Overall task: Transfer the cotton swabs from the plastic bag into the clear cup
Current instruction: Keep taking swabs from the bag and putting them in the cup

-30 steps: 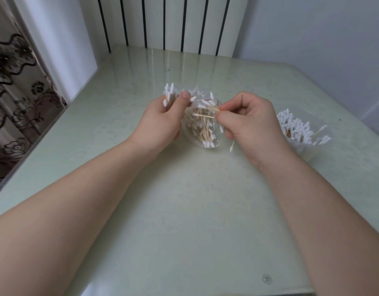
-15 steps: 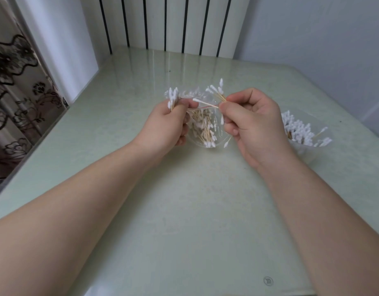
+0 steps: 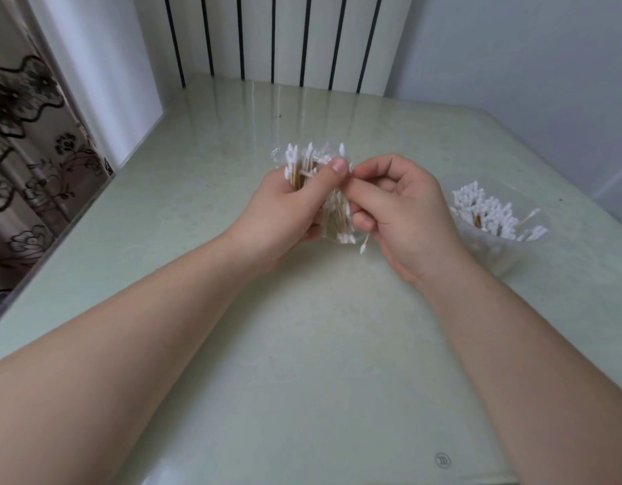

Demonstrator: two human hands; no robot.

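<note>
While the left hand (image 3: 285,211) grips the plastic bag (image 3: 278,156) under its thumb, the right hand (image 3: 407,211) pinches a few cotton swabs (image 3: 339,222) at its mouth — draw them out lengthwise, pinch tight, as one dangles below; the clear cup (image 3: 495,252) stands off to the right of that pinch.

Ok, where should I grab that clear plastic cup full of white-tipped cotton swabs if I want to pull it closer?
Take the clear plastic cup by its wall, low down, probably from its left side with the right hand, which is nearest. The white-tipped cotton swabs fan out above the rim, so a grasp from above would knock them.
</note>
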